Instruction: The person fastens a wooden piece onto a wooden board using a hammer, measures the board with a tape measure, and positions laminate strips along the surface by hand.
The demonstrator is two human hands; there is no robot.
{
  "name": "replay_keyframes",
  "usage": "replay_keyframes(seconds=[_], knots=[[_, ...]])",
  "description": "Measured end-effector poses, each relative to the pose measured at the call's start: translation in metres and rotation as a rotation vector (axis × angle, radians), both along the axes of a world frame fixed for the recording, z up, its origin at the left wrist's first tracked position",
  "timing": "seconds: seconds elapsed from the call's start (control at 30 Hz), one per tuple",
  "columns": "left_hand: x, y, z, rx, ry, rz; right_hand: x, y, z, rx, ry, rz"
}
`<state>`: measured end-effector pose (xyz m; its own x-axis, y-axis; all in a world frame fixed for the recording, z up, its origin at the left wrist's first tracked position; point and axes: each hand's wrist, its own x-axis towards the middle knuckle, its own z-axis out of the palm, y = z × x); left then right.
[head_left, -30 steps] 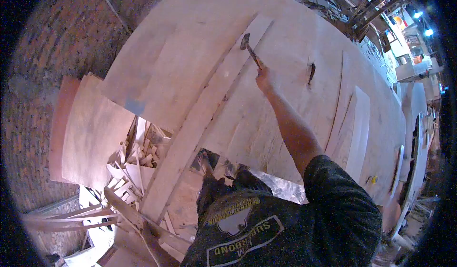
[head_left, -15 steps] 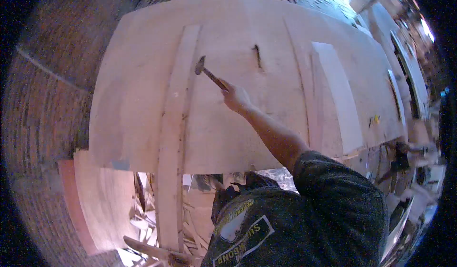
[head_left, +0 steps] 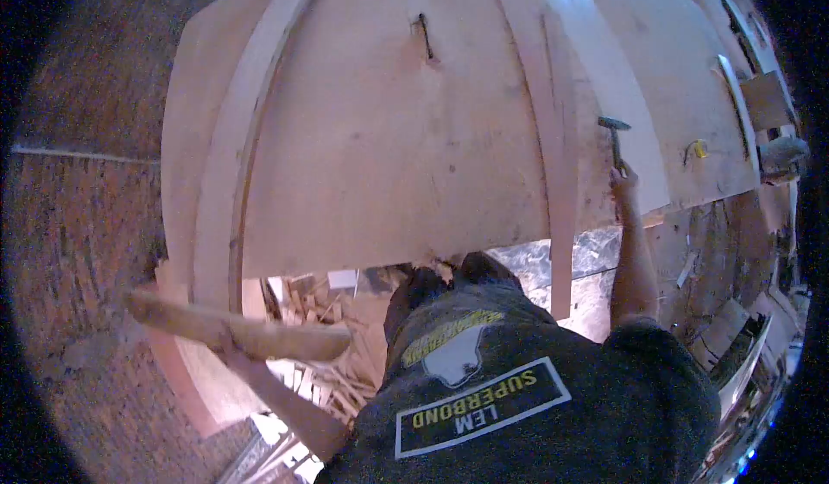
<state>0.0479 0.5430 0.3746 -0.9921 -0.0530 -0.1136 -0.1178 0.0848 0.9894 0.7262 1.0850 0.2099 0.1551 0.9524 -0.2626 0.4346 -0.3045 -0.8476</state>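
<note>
While the left hand is grasping a plank, the right hand is clutching a hammer.
A pale strip is lying nearby.

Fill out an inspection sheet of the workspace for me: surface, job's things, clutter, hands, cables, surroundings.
Surface: panel with a dark slit; a long strip and a pale strip lie on it.
Job's things: hammer and board, both held.
Clutter: scraps below the panel's near edge; small yellow item on the panel.
Hands: right hand grips the hammer's handle; left hand grips the board, slightly blurred.
Cables: nothing seen for certain; a pale line at left is unclear.
Surroundings: brickwork at left.
</note>
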Motion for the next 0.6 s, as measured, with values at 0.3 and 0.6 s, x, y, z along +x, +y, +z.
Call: replay_keyframes(seconds=[0.3,0.6], knots=[[0.03,0.176,0.067,0.105,0.653,-0.27,-0.092,-0.081,0.057,0.444,-0.501,0.347],[0.062,0.198,0.105,-0.431,1.38,-0.944,-0.282,-0.252,0.267,0.174,0.877,0.553]])
